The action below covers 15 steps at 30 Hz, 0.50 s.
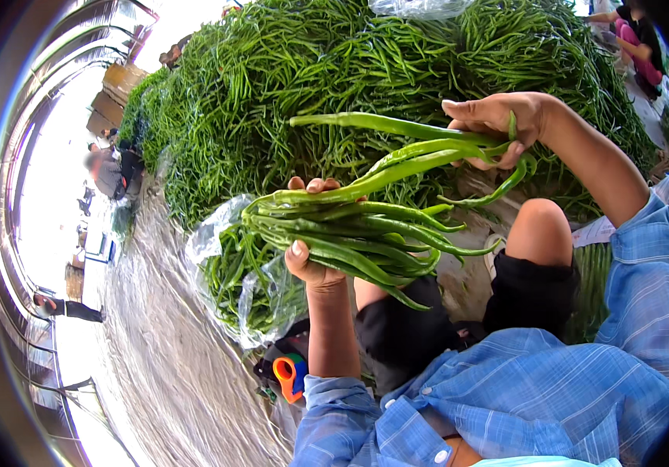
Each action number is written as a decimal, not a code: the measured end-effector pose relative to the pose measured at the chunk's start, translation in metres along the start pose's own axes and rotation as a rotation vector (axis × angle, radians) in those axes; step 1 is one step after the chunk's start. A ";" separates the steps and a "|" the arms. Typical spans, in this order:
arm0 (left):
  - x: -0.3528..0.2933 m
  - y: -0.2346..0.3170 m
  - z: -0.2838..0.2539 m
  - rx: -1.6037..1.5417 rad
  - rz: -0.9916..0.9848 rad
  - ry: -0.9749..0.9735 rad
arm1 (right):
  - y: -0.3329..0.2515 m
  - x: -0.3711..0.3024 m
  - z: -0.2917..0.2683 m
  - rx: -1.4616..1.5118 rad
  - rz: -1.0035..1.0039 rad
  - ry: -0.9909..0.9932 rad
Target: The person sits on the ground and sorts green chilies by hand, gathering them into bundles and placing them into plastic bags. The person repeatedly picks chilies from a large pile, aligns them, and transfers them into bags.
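Note:
My left hand (315, 268) is closed round a bunch of long green chili peppers (366, 233), their stem ends gathered at the left and the thin tips fanning to the right. Up and to the right, my right hand (502, 128) grips a few more long green chili peppers (389, 123), some of which curl down past the fingers. Peppers from the right hand reach across to the top of the left hand's bunch and overlap it. Behind both hands rises a large heap of green chili peppers (272, 86).
A clear plastic bag (253, 311) of chili peppers stands left of my knees. Beside my left forearm is an orange and blue tape dispenser (289, 377). Plastic sheeting (171, 335) covers the floor at left. Other people (117, 171) are at far left and far right.

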<state>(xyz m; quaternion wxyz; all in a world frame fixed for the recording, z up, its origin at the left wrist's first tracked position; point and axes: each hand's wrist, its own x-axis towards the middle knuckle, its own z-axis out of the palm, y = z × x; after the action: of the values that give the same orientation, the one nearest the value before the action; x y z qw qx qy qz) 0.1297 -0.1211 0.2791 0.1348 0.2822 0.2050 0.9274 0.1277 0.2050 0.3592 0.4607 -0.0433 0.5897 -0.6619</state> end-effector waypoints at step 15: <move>-0.134 -0.027 -0.011 -0.476 -0.034 0.122 | -0.057 0.051 0.078 0.208 -0.040 -0.025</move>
<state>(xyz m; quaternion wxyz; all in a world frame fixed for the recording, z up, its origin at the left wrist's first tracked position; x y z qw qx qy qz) 0.2345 -0.1493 0.1957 0.2003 0.1824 -0.0070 0.9626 0.1135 0.1064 0.4045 0.4567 -0.0153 0.5108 -0.7282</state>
